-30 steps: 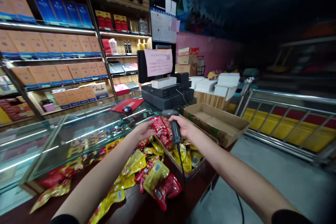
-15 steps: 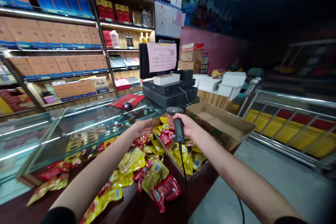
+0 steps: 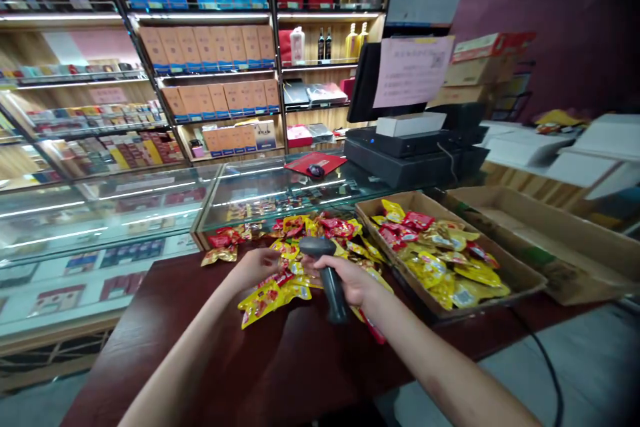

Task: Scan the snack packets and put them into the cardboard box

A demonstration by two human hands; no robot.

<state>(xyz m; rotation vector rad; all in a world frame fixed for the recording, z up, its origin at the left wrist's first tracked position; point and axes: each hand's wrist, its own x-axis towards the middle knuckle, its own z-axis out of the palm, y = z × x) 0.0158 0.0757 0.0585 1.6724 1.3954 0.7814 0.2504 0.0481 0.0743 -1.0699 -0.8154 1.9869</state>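
Note:
My right hand is wrapped around the grip of a dark grey barcode scanner, its head pointing away from me over the snack packets. Opposite it, my left hand has its fingers loosely bent and apart beside the pile, with nothing visible in them. Beneath and between the hands lie yellow and red snack packets, spread on the dark red counter. To the right, a cardboard box holds more such packets. The scanner hides part of the pile.
Another cardboard box stands at the far right. Behind the pile is a glass display case with a red mouse pad and a mouse. A monitor with a pink sheet stands beyond. Shelves line the back wall.
My view has swung left and down. Both hands, with the scanner, have moved from beside the filled box to the loose pile left of it.

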